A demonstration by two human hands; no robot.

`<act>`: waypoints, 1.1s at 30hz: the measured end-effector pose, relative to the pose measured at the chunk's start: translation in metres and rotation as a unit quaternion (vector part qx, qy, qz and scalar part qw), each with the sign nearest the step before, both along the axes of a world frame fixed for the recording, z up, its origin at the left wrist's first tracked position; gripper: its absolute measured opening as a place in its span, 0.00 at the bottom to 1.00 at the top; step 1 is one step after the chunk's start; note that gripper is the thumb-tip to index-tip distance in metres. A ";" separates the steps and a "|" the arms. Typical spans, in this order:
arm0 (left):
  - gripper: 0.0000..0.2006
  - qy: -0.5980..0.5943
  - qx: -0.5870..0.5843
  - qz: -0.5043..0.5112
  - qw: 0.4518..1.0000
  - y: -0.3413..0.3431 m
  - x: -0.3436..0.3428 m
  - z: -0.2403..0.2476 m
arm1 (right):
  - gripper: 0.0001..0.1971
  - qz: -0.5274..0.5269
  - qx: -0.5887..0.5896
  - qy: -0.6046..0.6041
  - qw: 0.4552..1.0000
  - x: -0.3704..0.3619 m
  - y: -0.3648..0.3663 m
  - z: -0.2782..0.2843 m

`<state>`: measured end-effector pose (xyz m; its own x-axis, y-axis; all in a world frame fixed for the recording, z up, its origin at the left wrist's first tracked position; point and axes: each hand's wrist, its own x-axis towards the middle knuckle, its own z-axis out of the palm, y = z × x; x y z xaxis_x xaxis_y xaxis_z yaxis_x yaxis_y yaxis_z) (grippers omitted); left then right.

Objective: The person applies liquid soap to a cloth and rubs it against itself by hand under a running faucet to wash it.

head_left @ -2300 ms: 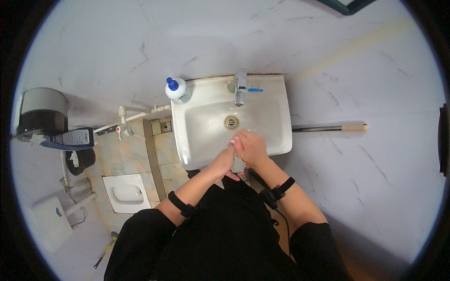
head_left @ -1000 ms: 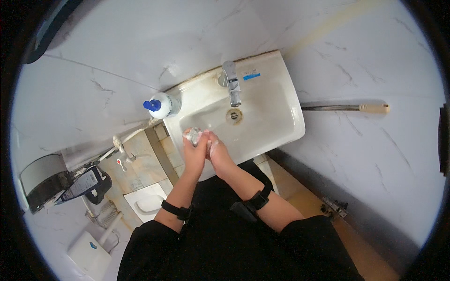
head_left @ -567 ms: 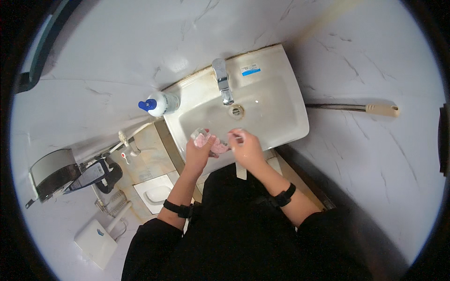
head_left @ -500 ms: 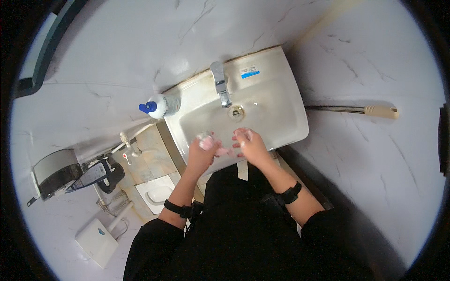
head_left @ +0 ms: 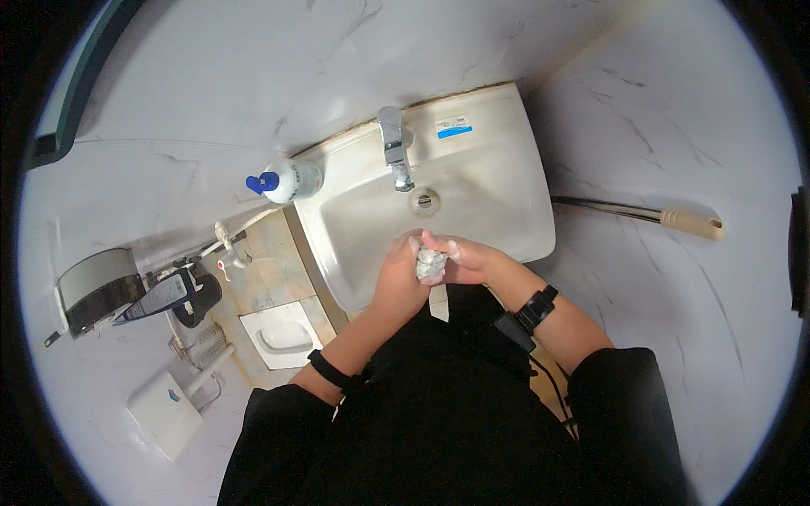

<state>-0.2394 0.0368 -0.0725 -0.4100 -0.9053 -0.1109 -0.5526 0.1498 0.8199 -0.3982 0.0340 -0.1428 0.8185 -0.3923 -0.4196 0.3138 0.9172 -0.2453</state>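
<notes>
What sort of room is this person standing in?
Most likely a small washroom: there is a sink with a tap, a pump bottle on its corner, and what looks like a squat toilet in the tiled floor.

Pale walls (head_left: 658, 135) (grey-veined), tiled floor (head_left: 263, 274), squat toilet (head_left: 283, 337)

Free room rightward over basin (head_left: 498, 211), faucet (head_left: 393, 145) at the back

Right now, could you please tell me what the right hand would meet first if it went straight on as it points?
Probably the foamy grey-white lump, with the left hand just beyond; the right hand seems against it, though exact contact is unclear.
</notes>
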 end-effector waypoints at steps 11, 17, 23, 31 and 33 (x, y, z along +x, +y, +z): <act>0.20 0.043 0.028 0.037 0.998 0.007 0.001 -0.021 | 0.33 0.096 -0.450 0.631 0.625 0.047 -0.013 0.075; 0.13 0.003 0.247 -0.054 0.967 -0.016 0.018 -0.004 | 0.29 0.064 -0.552 0.649 0.520 0.043 -0.007 0.074; 0.12 0.056 0.351 -0.109 0.928 -0.031 0.024 0.001 | 0.33 0.088 -0.484 0.660 0.568 0.040 -0.012 0.074; 0.15 0.054 0.254 -0.100 0.961 -0.039 0.029 0.009 | 0.42 0.326 -0.146 0.151 0.922 -0.002 -0.069 0.081; 0.17 -0.111 0.130 -0.124 0.977 -0.040 0.025 0.027 | 0.37 0.342 -0.155 0.152 0.914 0.000 -0.071 0.086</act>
